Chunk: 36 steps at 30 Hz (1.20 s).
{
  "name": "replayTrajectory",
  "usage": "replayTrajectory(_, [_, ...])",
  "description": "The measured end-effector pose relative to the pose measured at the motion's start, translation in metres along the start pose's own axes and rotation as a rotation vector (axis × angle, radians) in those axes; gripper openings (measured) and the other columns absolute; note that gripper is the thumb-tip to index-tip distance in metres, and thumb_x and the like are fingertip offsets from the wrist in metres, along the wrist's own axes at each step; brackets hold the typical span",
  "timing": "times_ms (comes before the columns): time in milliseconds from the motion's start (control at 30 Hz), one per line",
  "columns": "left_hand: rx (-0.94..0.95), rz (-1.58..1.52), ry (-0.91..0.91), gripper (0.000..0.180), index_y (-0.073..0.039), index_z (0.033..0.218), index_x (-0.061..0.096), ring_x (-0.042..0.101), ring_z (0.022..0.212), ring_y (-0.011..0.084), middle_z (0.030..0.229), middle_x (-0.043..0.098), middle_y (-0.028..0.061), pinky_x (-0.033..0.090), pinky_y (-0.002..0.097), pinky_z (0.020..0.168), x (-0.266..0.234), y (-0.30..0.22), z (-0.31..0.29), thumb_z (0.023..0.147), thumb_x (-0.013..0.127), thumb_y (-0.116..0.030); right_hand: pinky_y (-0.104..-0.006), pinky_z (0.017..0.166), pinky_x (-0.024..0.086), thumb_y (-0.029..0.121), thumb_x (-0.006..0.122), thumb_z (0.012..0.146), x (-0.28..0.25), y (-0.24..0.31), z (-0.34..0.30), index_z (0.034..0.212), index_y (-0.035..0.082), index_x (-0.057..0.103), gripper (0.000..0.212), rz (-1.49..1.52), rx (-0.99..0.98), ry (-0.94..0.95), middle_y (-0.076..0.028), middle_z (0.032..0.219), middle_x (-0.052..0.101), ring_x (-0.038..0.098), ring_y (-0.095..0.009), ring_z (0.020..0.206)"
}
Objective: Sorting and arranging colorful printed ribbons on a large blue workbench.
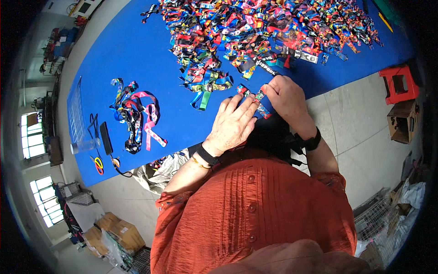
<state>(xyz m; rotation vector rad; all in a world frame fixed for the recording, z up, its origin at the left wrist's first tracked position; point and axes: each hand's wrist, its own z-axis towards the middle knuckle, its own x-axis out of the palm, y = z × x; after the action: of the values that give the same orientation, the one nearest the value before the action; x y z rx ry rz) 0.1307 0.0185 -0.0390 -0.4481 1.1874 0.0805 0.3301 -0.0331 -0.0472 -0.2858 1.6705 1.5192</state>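
Note:
A short printed ribbon strip (263,111) in several colours lies at the near edge of the blue table, between my two hands. My left hand (232,122) rests over it with the fingers stretched out, the fingertips pressing it down. Closed in a pinch, my right hand (288,99) grips the strip near its upper end; the thumb and fingertips partly hide it. Just beyond my right hand, a black ribbon with white lettering (266,67) sticks out of the large heap of colourful ribbons (237,36).
Left on the blue table (175,123) lies a smaller bunch of ribbons (132,112). Scissors with yellow and red handles (98,165), a black bar-shaped object (106,138) and a clear bottle (82,147) are farther left. A red stool (399,84) stands at the right.

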Motion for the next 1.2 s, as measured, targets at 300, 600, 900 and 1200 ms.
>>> replayTrajectory(300, [0.013,-0.054,0.023,0.042,-0.003,0.125,0.059,0.045,0.134,0.0328,0.138,0.053,0.0138,0.033,0.049,0.113,0.007,0.005,-0.002,0.086,0.066,-0.017,-0.0491,0.068,0.05,0.028,0.069,0.084,-0.004,0.003,0.0,0.079,0.006,0.058,0.025,-0.01,-0.012,0.0,-0.014,0.078,0.064,0.064,-0.037,0.077])
replayTrajectory(600, [0.022,-0.093,-0.028,0.039,-0.002,0.122,0.061,0.051,0.129,0.0334,0.13,0.059,0.0154,0.036,0.0463,0.112,0.006,0.005,-0.003,0.086,0.066,-0.014,-0.049,0.069,0.05,0.028,0.068,0.085,0.005,0.002,0.0,0.081,0.006,0.058,0.025,-0.052,-0.018,-0.037,-0.013,0.077,0.063,0.063,-0.036,0.078])
replayTrajectory(900, [0.035,-0.121,-0.074,0.041,-0.002,0.124,0.06,0.051,0.128,0.0333,0.132,0.059,0.0157,0.037,0.0459,0.111,0.011,0.006,-0.007,0.085,0.067,-0.012,-0.0464,0.067,0.05,0.029,0.068,0.086,0.003,0.006,-0.003,0.081,0.006,0.06,0.025,0.011,0.058,-0.061,-0.015,0.078,0.064,0.063,-0.037,0.075])
replayTrajectory(1200, [0.035,-0.141,-0.068,0.045,-0.002,0.127,0.058,0.05,0.129,0.0336,0.134,0.057,0.0161,0.037,0.0461,0.112,0.01,0.007,-0.008,0.084,0.068,-0.012,-0.0365,0.067,0.05,0.015,0.064,0.087,-0.003,-0.011,-0.012,0.101,0.005,0.062,0.018,0.212,0.014,-0.083,-0.01,0.082,0.061,0.061,-0.024,0.072])
